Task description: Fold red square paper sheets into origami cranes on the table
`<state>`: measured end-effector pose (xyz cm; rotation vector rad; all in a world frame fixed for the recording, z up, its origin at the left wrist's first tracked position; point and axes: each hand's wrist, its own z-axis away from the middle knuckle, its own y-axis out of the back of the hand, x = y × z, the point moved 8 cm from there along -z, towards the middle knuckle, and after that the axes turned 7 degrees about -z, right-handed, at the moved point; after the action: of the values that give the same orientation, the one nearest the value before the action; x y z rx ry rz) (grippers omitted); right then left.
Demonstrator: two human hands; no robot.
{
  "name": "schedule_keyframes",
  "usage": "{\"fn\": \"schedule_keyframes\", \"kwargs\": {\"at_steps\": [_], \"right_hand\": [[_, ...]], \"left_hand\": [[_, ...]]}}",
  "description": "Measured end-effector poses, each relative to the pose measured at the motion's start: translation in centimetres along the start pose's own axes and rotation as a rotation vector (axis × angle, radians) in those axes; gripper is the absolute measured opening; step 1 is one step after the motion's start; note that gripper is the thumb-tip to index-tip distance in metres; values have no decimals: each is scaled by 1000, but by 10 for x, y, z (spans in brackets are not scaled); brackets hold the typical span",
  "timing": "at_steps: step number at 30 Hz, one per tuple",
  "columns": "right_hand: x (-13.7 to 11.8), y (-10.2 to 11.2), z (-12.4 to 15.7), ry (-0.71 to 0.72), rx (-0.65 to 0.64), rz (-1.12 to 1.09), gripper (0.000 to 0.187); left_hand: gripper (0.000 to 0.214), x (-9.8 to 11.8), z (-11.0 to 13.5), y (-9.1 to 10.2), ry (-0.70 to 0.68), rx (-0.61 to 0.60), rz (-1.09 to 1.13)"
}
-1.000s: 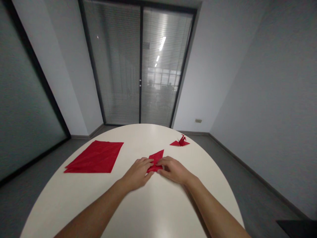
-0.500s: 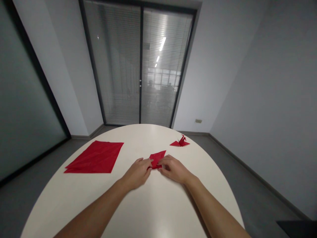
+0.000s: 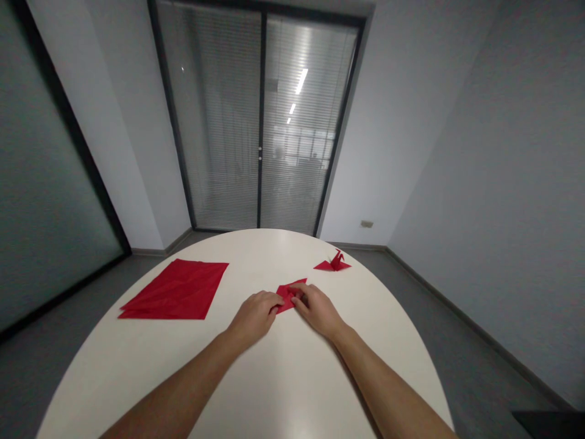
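Observation:
A small folded piece of red paper lies on the table in front of me, between my two hands. My left hand grips its left edge, fingers closed over the paper. From the right, my right hand has thumb and fingertips closed on the paper's right part and covers some of it. Behind my right hand stands a red origami crane with its wings spread.
Larger red paper sheets lie in a loose stack at the left of the round white table. Beyond the table's far edge stands a glass door with blinds. A dark object shows at the lower right.
The fingers of my right hand have moved up and slightly left over the folded paper. The paper's near right part has shifted. My left hand stays at its left edge.

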<state>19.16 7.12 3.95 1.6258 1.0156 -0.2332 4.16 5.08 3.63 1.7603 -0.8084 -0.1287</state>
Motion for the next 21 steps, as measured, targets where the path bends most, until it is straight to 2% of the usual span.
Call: {"fn": "schedule_keyframes", "kwargs": {"at_steps": [4,7,10,12,14,16,18,21], "right_hand": [[-2,2,-3,19,25,21,30],[-15,5,-4,81,15,106,25],[-31,-2,0,138,-61,149,31],[-39,-13,6,176,-158,154,44],[-37,-27,13,142,-268,174,62],[-29,-36,16,70,-321,195,72],[-23,-40,17,25,-339,207,73],[-19,-40,15,10,-345,215,71]], "left_hand": [[37,2,-1,-3,-29,-41,-37],[43,5,0,-1,-58,-66,-80],[43,10,1,3,-89,-74,-97],[42,12,2,4,-106,-105,-104],[48,13,6,0,-118,-172,-118],[56,12,11,-7,-115,-249,-142],[60,11,15,-13,-96,-290,-181],[59,12,18,-14,-60,-276,-257]]}}
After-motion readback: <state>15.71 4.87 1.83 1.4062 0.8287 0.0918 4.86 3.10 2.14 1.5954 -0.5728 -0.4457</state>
